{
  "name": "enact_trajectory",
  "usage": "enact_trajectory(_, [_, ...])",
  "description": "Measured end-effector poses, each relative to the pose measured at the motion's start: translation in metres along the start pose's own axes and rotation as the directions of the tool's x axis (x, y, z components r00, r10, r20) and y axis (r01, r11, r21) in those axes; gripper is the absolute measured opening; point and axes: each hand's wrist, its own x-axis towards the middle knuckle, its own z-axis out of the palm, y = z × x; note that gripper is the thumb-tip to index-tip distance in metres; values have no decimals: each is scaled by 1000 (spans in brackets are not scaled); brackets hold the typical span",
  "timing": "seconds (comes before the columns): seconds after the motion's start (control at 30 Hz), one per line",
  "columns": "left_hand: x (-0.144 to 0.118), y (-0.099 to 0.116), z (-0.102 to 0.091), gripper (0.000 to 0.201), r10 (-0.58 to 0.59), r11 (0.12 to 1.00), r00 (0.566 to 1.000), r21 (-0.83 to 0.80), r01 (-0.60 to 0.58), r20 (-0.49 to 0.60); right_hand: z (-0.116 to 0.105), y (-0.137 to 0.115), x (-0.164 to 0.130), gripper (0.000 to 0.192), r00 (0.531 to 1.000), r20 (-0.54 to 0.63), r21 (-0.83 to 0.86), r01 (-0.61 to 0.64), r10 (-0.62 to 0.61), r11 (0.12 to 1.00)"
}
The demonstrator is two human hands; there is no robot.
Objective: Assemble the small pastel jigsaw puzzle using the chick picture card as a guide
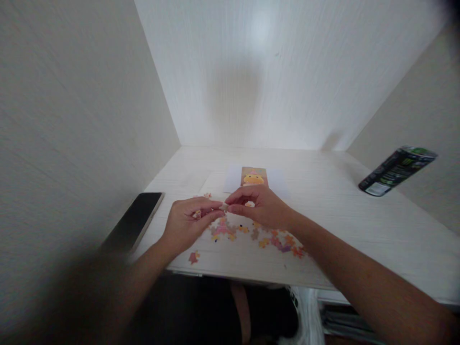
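My left hand (pixel 189 218) and my right hand (pixel 262 206) meet above the middle of the white desk. Between their fingertips is a small pale jigsaw piece (pixel 224 207), pinched from both sides. Just below lies a partly joined group of jigsaw pieces (pixel 223 229) in pink, yellow and grey. More loose orange, yellow and purple pieces (pixel 282 242) lie under my right forearm. One reddish piece (pixel 194 257) sits apart near the front edge. Behind my right hand is a picture card (pixel 254 176) with a yellow cartoon face, its lower part hidden by the hand.
A dark phone (pixel 134 220) lies at the left edge of the desk (pixel 323 177). A black drink can (pixel 395 171) with green marks stands at the right. Pale panels close off the back and both sides. My legs are below the front edge.
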Motion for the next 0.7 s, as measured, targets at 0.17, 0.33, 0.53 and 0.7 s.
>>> enact_trajectory(0.17, [-1,-2,-7,27,41,988,991,143,-59,125,4,10,2,22,999,22,72,-36,34,997])
enact_trajectory(0.33, [0,1,-22,37,34,911,906,359,-202,423,-1,14,3,12,998,55,-350,8,12,937])
enact_trajectory(0.53, [-4,0,-17,34,-11,852,837,444,-279,548,5,23,1,15,989,129,-413,-15,74,911])
enact_trajectory(0.7, [-5,-2,-13,34,-28,834,833,472,-286,553,9,26,1,12,992,104,-412,-21,70,911])
